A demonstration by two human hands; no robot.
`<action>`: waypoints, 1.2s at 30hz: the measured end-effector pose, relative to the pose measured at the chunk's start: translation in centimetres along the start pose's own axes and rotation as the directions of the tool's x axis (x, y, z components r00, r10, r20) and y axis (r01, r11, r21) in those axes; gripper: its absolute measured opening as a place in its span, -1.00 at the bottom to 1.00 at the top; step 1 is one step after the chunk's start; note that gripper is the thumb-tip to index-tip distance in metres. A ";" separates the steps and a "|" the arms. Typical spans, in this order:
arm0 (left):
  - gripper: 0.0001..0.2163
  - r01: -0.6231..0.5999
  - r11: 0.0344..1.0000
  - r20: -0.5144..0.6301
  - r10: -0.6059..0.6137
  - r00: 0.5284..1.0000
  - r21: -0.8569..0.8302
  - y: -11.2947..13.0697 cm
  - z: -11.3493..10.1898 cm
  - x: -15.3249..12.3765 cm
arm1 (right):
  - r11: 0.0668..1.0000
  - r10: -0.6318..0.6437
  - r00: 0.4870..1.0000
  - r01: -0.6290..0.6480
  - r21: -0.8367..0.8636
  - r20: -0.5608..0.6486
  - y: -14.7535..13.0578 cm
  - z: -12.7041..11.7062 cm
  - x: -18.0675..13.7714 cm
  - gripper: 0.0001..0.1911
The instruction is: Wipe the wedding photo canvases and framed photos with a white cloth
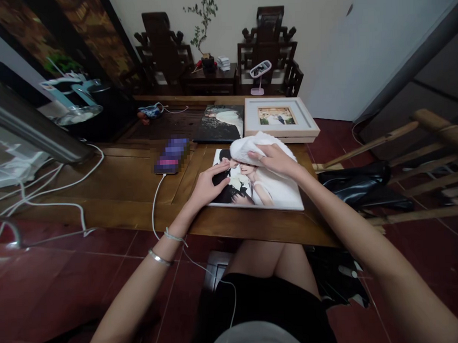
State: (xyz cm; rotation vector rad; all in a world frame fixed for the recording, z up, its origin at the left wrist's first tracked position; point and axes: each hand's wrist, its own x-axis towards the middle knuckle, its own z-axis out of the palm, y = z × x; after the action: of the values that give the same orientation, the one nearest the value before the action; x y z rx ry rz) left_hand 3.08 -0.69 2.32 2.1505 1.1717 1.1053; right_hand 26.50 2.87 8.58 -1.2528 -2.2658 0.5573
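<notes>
A wedding photo panel (pixel 264 198) lies flat near the front edge of the wooden table (pixel 154 195). My left hand (pixel 210 185) rests on its left side, fingers stretched out over the picture. In my right hand (pixel 276 159) is a bunched white cloth (pixel 263 139), pressed on the upper part of the panel. The cloth hides some of the panel's top edge. Just behind lie a dark wedding photo album or panel (pixel 219 124) and a pale framed picture (pixel 249 115), both apart from my hands.
A phone (pixel 171 155) with a white cable lies left of the panel. Further left are tangled white cables (pixel 63 201) and a dark monitor-like object (pixel 33 119). A pink mirror (pixel 260 74) stands at the back. A wooden chair (pixel 435 117) with a black bag (pixel 358 186) is at right.
</notes>
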 end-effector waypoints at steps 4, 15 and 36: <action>-0.67 0.004 1.000 -0.011 -0.004 1.000 0.004 0.3 0.1 0.0 | 0.994 0.092 0.992 -0.097 -0.056 -0.082 2.6 -1.9 -2.7 -0.59; -0.67 0.015 1.000 0.014 -0.015 1.000 0.014 0.0 0.1 -0.2 | 0.961 -0.039 0.999 0.029 -0.275 -0.032 -0.5 -0.3 -9.8 -0.72; -0.57 0.048 0.995 0.078 -0.055 0.995 0.091 -1.3 0.5 -0.4 | 0.982 0.079 0.988 -0.101 -0.163 -0.133 4.9 -3.1 -3.4 -0.62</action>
State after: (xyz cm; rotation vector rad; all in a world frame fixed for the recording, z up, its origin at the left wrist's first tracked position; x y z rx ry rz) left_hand 2.72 -0.30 1.01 2.1971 1.2535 0.9519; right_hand 33.13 2.75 7.55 -1.4366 -2.1961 0.3120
